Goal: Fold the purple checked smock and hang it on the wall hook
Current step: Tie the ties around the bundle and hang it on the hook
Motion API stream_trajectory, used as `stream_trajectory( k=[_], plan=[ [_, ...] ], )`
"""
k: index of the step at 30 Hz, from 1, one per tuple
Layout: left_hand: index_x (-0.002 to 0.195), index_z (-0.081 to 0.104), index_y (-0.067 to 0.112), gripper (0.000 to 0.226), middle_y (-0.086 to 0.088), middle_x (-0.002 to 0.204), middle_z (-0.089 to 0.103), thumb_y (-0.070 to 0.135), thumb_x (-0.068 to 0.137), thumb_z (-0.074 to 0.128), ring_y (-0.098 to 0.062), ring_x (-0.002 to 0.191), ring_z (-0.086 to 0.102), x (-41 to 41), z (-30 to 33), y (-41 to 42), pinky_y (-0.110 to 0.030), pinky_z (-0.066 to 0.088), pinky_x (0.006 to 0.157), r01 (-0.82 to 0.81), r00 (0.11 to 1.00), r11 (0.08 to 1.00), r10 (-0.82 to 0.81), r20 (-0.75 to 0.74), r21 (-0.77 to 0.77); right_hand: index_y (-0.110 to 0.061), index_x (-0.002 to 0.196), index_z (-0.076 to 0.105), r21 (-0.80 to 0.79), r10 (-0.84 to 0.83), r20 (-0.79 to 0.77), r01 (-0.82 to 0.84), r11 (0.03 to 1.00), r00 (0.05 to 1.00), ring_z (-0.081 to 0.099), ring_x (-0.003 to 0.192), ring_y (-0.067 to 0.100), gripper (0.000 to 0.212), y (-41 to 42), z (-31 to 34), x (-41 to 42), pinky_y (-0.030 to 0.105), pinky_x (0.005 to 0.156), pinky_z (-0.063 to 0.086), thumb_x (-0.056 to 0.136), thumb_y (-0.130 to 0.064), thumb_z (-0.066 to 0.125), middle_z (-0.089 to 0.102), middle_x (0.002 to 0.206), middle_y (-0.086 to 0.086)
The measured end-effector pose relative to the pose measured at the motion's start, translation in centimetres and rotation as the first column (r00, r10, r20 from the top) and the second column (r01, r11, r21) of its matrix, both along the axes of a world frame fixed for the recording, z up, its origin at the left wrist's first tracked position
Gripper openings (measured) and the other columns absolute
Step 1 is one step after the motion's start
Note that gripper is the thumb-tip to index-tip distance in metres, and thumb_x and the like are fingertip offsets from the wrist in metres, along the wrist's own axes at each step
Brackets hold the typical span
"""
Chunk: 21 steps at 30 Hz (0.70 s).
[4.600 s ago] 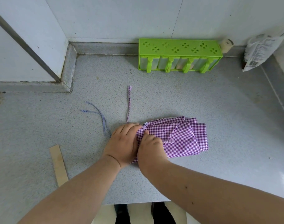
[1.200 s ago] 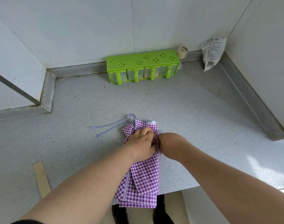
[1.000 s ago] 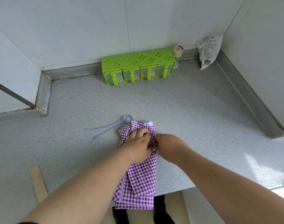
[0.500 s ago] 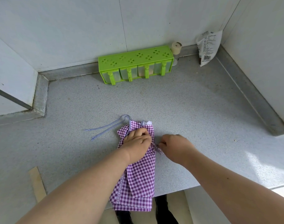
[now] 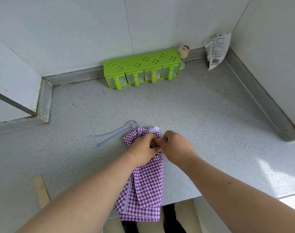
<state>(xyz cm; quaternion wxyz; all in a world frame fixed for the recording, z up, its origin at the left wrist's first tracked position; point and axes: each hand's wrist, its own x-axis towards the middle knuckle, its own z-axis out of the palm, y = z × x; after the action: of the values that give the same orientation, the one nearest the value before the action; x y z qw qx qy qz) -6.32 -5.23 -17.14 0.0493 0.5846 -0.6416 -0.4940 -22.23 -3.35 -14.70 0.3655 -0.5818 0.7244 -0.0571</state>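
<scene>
While pinched at its far end by both hands, purple checked smock (image 5: pixel 145 182) folded, left hand (image 5: pixel 143 149) grip and right hand (image 5: pixel 175 147) grip touching, blue ties (image 5: pixel 113 134) left of grip, tabletop (image 5: pixel 193 115) beneath.

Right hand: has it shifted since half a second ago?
Yes. The right hand has closed leftward against the left hand, over the purple checked smock, judged against the smock's white corner.

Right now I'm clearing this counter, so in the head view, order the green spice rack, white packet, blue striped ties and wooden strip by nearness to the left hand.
From the left hand:
1. blue striped ties, just left of it on the counter.
2. green spice rack, at the back wall.
3. wooden strip, near the front left edge; too close to call against the rack.
4. white packet, in the far right corner.
</scene>
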Motion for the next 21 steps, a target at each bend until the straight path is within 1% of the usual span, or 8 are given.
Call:
stream_trajectory(
  k=[3,7,10,13,15,17,19,21],
  plan=[
    [0.117,0.065,0.028,0.018,0.007,0.104,0.072,0.030,0.099,0.069,-0.014,0.097,0.070,0.0,0.0,0.1,-0.037,0.059,0.091,-0.013,1.000,0.999,0.013,0.004,-0.033,-0.028,0.093,0.058,-0.074,0.073,-0.056,-0.077,0.994,0.996,0.058,0.070,0.010,0.024,0.6,-0.2,0.1,0.026,0.055,0.037,0.103,-0.049,0.054,0.062,0.081,-0.009],
    [0.114,0.075,0.025,0.017,0.008,0.103,0.075,0.029,0.099,0.069,-0.012,0.097,0.070,-0.1,-0.1,0.1,-0.039,0.059,0.094,0.020,0.998,0.997,-0.016,0.056,-0.071,-0.027,0.101,0.062,-0.134,0.147,-0.046,-0.152,0.979,0.988,0.060,0.080,0.010,0.019,1.2,-0.5,-0.4,0.024,0.062,0.042,0.103,-0.044,0.055,0.061,0.096,-0.009],
    [0.101,0.077,0.026,0.007,0.008,0.093,0.076,0.028,0.099,0.071,-0.014,0.088,0.072,-0.1,0.1,0.1,-0.040,0.060,0.089,0.012,0.998,0.997,-0.007,0.066,-0.082,-0.030,0.107,0.060,-0.120,0.188,0.002,-0.186,0.975,0.982,0.061,0.082,0.007,0.011,1.5,-0.8,-1.1,0.020,0.063,0.043,0.102,-0.038,0.056,0.061,0.101,-0.011],
    [0.083,0.072,0.025,0.020,0.005,0.081,0.073,0.037,0.099,0.072,-0.020,0.077,0.072,-0.1,0.5,0.1,-0.040,0.061,0.076,0.018,0.995,0.996,-0.009,0.099,-0.091,-0.035,0.111,0.056,-0.058,0.184,0.065,-0.180,0.982,0.981,0.065,0.081,0.005,0.017,1.8,-0.9,-1.6,0.022,0.067,0.053,0.097,-0.034,0.066,0.067,0.094,-0.016],
    [0.084,0.072,0.025,0.022,0.005,0.079,0.072,0.040,0.100,0.070,-0.019,0.073,0.071,-0.1,0.9,0.1,-0.037,0.059,0.070,0.050,0.991,0.993,-0.036,0.128,-0.108,-0.033,0.113,0.056,-0.029,0.180,0.060,-0.179,0.983,0.982,0.066,0.081,0.005,0.024,1.7,-1.1,-1.6,0.027,0.071,0.058,0.095,-0.035,0.071,0.069,0.092,-0.015],
    [0.091,0.074,0.026,0.018,0.009,0.077,0.070,0.039,0.102,0.068,-0.012,0.067,0.067,0.0,1.2,0.1,-0.029,0.053,0.063,0.084,0.987,0.988,-0.065,0.149,-0.127,-0.031,0.113,0.056,-0.019,0.184,0.030,-0.183,0.983,0.982,0.067,0.083,0.008,0.026,1.6,-1.1,-1.5,0.030,0.075,0.059,0.094,-0.037,0.073,0.069,0.094,-0.013],
    [0.098,0.076,0.027,0.016,0.013,0.075,0.067,0.039,0.103,0.066,-0.004,0.063,0.061,0.2,1.5,0.1,-0.022,0.044,0.059,0.117,0.982,0.984,-0.094,0.167,-0.135,-0.029,0.111,0.058,-0.019,0.191,0.005,-0.191,0.981,0.982,0.066,0.083,0.010,0.022,1.6,-1.1,-1.4,0.030,0.074,0.058,0.096,-0.039,0.070,0.069,0.093,-0.011],
    [0.097,0.075,0.027,0.017,0.014,0.074,0.065,0.038,0.104,0.064,-0.004,0.064,0.059,0.3,1.8,0.0,-0.023,0.044,0.060,0.171,0.971,0.973,-0.139,0.195,-0.156,-0.026,0.113,0.061,-0.020,0.206,-0.036,-0.207,0.978,0.978,0.065,0.082,0.011,0.018,1.5,-1.1,-1.3,0.028,0.072,0.057,0.100,-0.037,0.064,0.068,0.092,-0.009]
  ],
)
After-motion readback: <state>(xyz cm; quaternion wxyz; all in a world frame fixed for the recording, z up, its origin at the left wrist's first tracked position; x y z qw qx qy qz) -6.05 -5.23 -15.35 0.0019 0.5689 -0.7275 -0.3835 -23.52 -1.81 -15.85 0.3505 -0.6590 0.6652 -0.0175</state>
